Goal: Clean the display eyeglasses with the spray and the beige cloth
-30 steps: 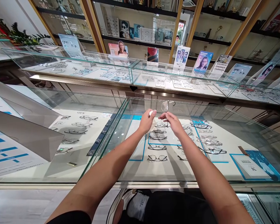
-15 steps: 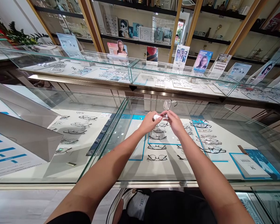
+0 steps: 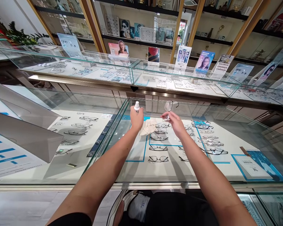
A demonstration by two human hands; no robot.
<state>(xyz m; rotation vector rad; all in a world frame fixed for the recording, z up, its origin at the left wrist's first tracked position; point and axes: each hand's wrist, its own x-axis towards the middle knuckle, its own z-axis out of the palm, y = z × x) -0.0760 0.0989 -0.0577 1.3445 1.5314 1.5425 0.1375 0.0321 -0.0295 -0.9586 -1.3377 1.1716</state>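
My left hand (image 3: 137, 118) is closed around a small white bottle (image 3: 136, 106), whose capped top points up out of the fist. To the right of it, my right hand (image 3: 174, 121) pinches a pair of eyeglasses (image 3: 169, 106); one lens stands above the fingers and a temple reaches off to the right. My fingers cover the rest of the frame. A crumpled cream cloth (image 3: 148, 126) lies on the glass counter top between the two hands.
Under the glass of the display case (image 3: 169, 185) rest several rows of eyeglasses (image 3: 158, 159). White folded display cards (image 3: 25, 138) stand at the left. Behind runs another glass case (image 3: 132, 73) with upright cards, then shelves.
My left hand has moved left with the bottle, away from the eyeglasses, and the bottle now stands upright. The cream cloth has come into view. My right hand stays almost in place.
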